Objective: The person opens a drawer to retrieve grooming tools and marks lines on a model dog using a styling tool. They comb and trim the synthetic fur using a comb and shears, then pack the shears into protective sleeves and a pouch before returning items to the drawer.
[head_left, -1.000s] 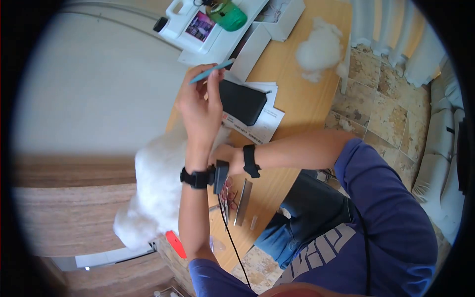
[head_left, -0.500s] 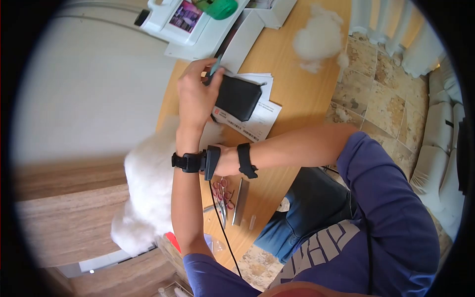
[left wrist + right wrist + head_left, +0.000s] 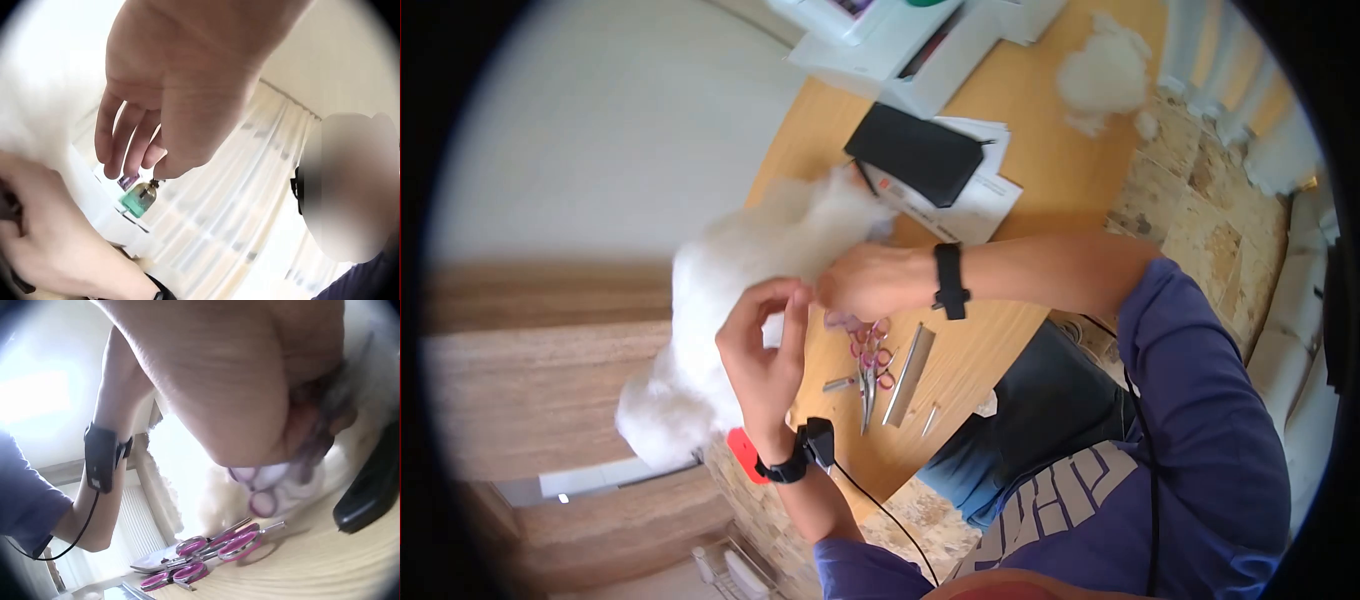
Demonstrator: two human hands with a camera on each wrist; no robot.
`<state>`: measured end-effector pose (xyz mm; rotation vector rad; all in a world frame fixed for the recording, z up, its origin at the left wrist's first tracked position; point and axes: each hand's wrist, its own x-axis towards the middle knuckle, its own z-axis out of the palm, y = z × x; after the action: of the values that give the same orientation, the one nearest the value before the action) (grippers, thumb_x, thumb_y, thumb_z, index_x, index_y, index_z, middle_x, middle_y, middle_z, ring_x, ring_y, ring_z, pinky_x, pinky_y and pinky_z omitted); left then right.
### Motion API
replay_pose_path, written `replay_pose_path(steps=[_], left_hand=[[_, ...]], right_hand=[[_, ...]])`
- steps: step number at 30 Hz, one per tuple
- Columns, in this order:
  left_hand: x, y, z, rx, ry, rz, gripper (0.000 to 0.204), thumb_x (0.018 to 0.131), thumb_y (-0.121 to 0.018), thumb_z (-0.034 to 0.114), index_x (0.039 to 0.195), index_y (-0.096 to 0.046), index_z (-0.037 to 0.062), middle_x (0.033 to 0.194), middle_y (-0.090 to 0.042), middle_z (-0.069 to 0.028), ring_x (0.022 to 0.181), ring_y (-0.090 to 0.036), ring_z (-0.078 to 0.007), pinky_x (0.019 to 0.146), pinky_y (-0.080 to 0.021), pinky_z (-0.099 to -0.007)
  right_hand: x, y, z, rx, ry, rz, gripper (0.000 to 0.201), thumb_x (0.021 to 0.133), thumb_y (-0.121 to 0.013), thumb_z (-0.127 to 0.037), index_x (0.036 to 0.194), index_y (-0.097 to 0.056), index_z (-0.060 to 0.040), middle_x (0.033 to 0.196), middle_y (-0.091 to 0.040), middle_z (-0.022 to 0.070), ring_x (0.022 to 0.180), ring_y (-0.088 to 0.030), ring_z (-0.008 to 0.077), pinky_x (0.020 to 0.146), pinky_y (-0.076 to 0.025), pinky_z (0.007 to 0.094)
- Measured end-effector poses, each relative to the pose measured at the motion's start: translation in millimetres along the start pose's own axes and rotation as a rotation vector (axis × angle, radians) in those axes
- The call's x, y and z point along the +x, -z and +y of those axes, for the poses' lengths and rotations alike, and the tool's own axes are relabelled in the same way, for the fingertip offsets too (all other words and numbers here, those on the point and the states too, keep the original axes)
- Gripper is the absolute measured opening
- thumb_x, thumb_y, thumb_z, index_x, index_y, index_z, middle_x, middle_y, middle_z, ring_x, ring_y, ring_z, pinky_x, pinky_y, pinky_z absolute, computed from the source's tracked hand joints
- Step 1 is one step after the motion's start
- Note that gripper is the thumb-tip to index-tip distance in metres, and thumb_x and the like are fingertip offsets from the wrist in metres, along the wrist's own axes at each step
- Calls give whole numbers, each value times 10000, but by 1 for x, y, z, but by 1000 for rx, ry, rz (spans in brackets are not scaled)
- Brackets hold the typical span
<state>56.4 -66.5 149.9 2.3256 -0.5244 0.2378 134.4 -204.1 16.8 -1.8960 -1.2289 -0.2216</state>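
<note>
My left hand (image 3: 765, 360), its fingers bent and thumb near the index finger, is beside my right hand (image 3: 870, 285); no object shows in it. In the left wrist view the left hand (image 3: 178, 87) has loosely bent fingers. My right hand (image 3: 250, 381) has curled fingers around a blurred greyish thing, with pink-ringed scissor handles (image 3: 264, 503) just below; they look like a held pair, partly hidden. A white fluffy mass (image 3: 730, 260) lies beside both hands. Other pink-ringed scissors (image 3: 237, 545) rest on the table under the right hand.
A metal comb (image 3: 910, 375) lies near the table's front edge. Beyond the hands, a black pouch (image 3: 915, 152) lies on papers (image 3: 990, 205). White trays (image 3: 945, 60) stand at the back, with a fluff clump (image 3: 1105, 75) farther right. A red object (image 3: 747, 455) is at lower left.
My left hand has moved back from beside the pouch to my right hand, and the teal tool no longer shows in it. The head view has shifted; the right hand stays by the white fluff.
</note>
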Motion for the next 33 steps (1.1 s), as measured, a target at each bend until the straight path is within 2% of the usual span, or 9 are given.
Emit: replay_pose_path(steps=[5,7,11,13,17,26,28,31,33], left_hand=[[-70,14,-34,253,-16,188,153,952,-694,26,1080,-669,-54,1060,-721,-145,910,-715,-229,771,-581,-316],[-96,15,-40,430,-1,271,201,956,-694,41,1135,-650,-41,1105,-706,-162,928,-709,-269,744,-582,-330],[-137,18,-46,-138,420,269,180,993,-664,65,1141,-636,-33,1012,-719,-125,858,-706,-175,745,-571,-305],[-148,17,-50,-215,255,189,151,1018,-635,74,1115,-627,-41,972,-713,-101,841,-695,-137,748,-565,-286],[-148,12,-53,-582,423,201,153,1055,-586,107,1079,-619,-41,915,-680,-66,783,-653,-106,694,-544,-262],[-123,32,-58,-375,311,347,184,1073,-575,130,1036,-664,-26,905,-655,-10,810,-578,-65,716,-476,-226],[-124,37,-75,-431,202,456,191,1086,-543,150,1097,-652,-6,993,-665,-34,863,-587,-78,718,-485,-257],[-129,40,-104,-529,239,603,197,1090,-527,171,1093,-628,2,1014,-673,-56,846,-615,-113,693,-497,-294],[-131,36,-108,-704,250,472,184,1087,-520,170,1074,-613,12,983,-681,-88,815,-641,-160,659,-505,-322]], right_hand=[[20,3,-32,-127,-39,-181,134,819,-658,-115,850,-673,15,634,-641,183,594,-675,369,551,-534,455],[16,26,-54,464,-282,-46,157,813,-667,-90,914,-680,30,626,-642,182,614,-694,373,594,-568,434],[12,2,-63,374,-70,-80,150,874,-616,-58,988,-654,33,647,-635,174,576,-683,334,563,-538,413],[6,-13,-65,383,-56,-152,146,930,-574,-40,1058,-599,27,735,-634,181,621,-646,317,594,-480,409],[-4,-29,-62,423,-133,-240,164,972,-563,-52,1115,-580,26,789,-645,200,671,-654,346,620,-487,421],[3,-21,-52,430,-152,-205,319,982,-695,-219,1104,-551,38,848,-663,225,770,-668,374,694,-512,417],[6,-16,-46,394,-188,-335,362,951,-747,-257,1097,-581,30,828,-676,198,706,-651,316,664,-503,386],[8,-12,-34,303,-86,-163,289,958,-733,-276,1045,-645,-15,764,-673,142,624,-621,235,608,-472,364],[13,-4,-29,406,-159,-168,271,952,-743,-283,1048,-661,-43,741,-670,92,609,-600,200,590,-459,341]])
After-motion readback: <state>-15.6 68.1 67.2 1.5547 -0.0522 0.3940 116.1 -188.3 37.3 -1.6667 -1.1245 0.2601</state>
